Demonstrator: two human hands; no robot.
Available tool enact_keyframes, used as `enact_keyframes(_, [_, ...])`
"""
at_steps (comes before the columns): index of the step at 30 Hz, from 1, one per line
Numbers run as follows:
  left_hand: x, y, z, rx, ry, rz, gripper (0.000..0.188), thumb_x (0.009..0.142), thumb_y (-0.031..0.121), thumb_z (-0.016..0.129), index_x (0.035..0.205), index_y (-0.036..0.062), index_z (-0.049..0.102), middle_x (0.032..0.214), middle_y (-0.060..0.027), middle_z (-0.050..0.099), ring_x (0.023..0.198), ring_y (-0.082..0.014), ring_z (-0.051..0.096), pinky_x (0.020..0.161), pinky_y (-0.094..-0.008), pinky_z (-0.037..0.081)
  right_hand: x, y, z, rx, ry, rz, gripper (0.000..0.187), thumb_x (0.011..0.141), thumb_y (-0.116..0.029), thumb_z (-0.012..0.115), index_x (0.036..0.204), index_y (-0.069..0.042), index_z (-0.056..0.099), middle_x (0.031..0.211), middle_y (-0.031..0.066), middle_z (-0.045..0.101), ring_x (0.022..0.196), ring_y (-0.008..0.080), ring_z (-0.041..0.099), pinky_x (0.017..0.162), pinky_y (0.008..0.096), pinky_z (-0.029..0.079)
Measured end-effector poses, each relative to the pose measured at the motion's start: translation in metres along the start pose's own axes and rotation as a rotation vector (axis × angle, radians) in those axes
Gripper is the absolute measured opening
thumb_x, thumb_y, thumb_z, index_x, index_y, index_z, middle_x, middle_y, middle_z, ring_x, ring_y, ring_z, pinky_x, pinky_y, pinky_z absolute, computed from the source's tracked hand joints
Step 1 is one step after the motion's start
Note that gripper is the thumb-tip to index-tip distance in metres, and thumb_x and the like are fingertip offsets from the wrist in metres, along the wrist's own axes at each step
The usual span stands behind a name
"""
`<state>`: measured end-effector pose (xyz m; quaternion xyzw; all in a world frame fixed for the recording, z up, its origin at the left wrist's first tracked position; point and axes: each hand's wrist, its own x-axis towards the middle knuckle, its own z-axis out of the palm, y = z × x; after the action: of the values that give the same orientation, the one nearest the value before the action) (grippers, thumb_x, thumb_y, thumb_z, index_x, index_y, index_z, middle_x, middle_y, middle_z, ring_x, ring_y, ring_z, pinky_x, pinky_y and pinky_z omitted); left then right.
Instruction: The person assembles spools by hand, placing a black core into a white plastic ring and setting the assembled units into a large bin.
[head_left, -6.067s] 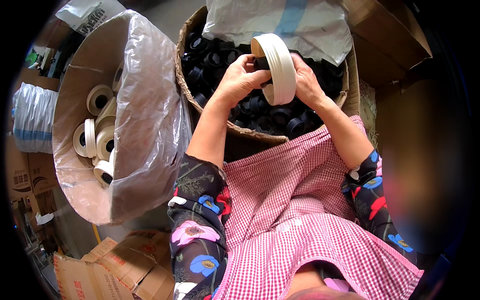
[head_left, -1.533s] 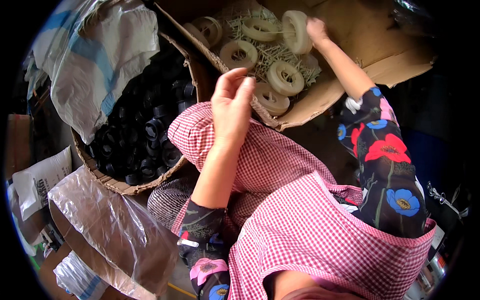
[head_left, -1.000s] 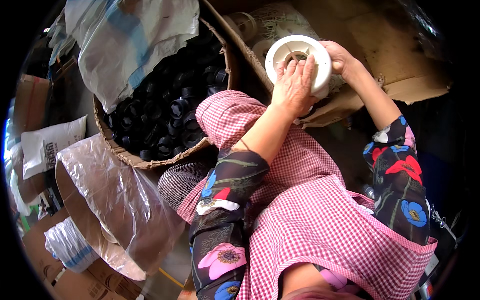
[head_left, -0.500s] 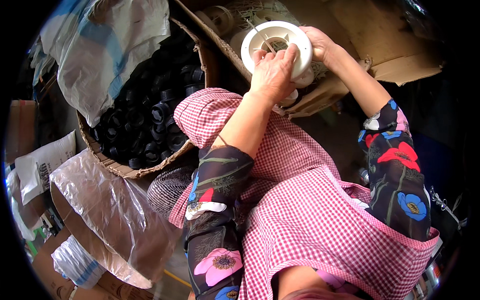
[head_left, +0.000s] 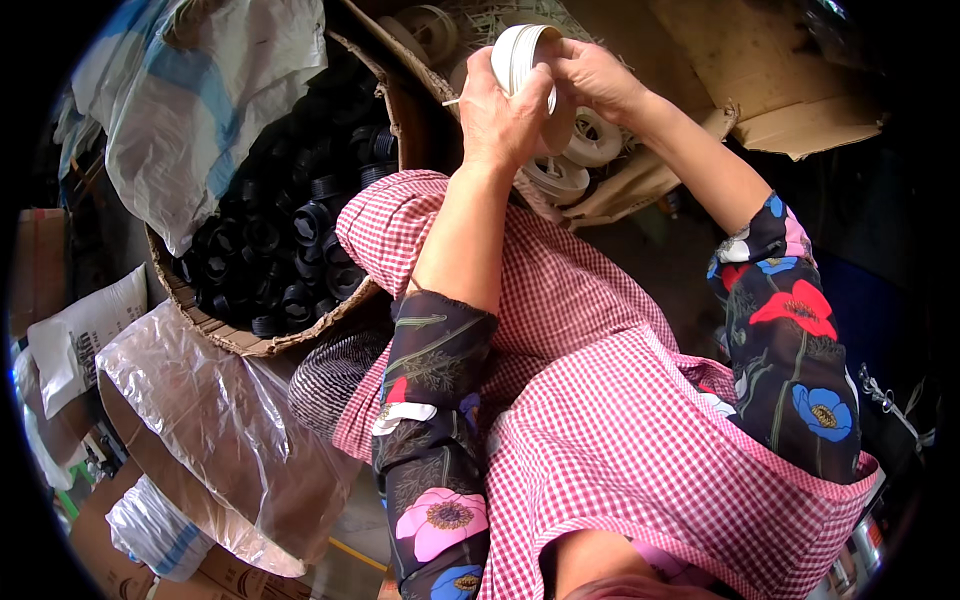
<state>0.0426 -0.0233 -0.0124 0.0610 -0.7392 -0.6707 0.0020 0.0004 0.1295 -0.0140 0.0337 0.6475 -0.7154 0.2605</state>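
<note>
A white round plastic ring (head_left: 513, 62) with a ribbed side is held up edge-on over an open cardboard box. My left hand (head_left: 495, 122) is closed on its near left side, thumb and fingers against the rim. A thin pale rod (head_left: 451, 101) sticks out to the left from that hand; the rest of it is hidden. With bent fingers, my right hand (head_left: 602, 82) grips the ring's right side. Just below the hands lie more white plastic rings (head_left: 592, 138) in the box.
The cardboard box (head_left: 690, 160) also holds pale thin scraps (head_left: 505, 14). At left stands a carton (head_left: 262, 346) full of black threaded plastic fittings (head_left: 308, 222), partly covered by a clear plastic sheet (head_left: 225, 75). A plastic-wrapped carton (head_left: 200, 420) is below it.
The white ring has turned from facing up to edge-on and moved slightly up and left. My left hand has shifted from its face to its side; the rod has swung to point left.
</note>
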Motion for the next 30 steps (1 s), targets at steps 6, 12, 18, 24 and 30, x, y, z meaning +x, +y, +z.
enact_keyframes(6, [0.01,-0.004,-0.012,-0.114,-0.032,-0.136,0.061,0.072,0.035,0.066,0.115,-0.0064,0.052,0.103,-0.0209,0.062,0.093,-0.0259,0.062,0.081,-0.0331,0.049,-0.002,0.001,-0.004,-0.164,-0.005,0.052,0.021,0.087,-0.017,0.059,0.103,-0.003,0.058,0.088,0.0036,0.064,0.065,0.0052,0.055,0.051,0.0187,0.043])
enact_keyframes(12, [0.019,0.003,-0.022,-0.284,-0.086,-0.173,0.049,0.077,0.028,0.064,0.109,-0.0074,0.056,0.095,-0.015,0.064,0.081,-0.0187,0.062,0.071,-0.0289,0.051,-0.024,-0.009,0.009,-0.025,0.086,0.008,0.012,0.091,-0.016,0.055,0.096,-0.005,0.055,0.07,-0.0006,0.058,0.053,0.0011,0.044,0.043,0.0153,0.032])
enact_keyframes(18, [0.028,0.001,-0.051,-0.586,0.086,-0.08,0.031,0.082,0.023,0.061,0.101,-0.0014,0.058,0.085,-0.0069,0.061,0.074,-0.0151,0.058,0.068,-0.0267,0.049,-0.116,-0.074,0.053,-0.333,-0.167,-0.687,0.021,0.096,-0.008,0.041,0.111,0.0,0.053,0.061,-0.0059,0.042,0.052,0.0008,0.037,0.047,0.0163,0.03])
enact_keyframes(24, [0.005,0.054,-0.08,0.014,0.498,0.806,0.068,0.069,0.01,0.075,0.128,0.0047,0.041,0.113,-0.0165,0.056,0.094,-0.0251,0.062,0.079,-0.0325,0.053,-0.052,-0.062,0.004,-0.859,0.516,-0.708,0.024,0.085,-0.018,0.06,0.106,-0.006,0.056,0.089,0.0131,0.063,0.085,0.0279,0.061,0.073,0.0396,0.048])
enact_keyframes(30, [0.004,0.067,-0.052,0.713,0.561,0.495,0.072,0.07,0.031,0.076,0.127,-0.0007,0.044,0.12,-0.0216,0.048,0.111,-0.0322,0.047,0.095,-0.0401,0.037,0.038,0.086,-0.139,-1.746,0.171,0.399,0.043,0.085,-0.033,0.053,0.117,-0.004,0.055,0.12,0.0168,0.056,0.112,0.0326,0.053,0.089,0.0499,0.043])
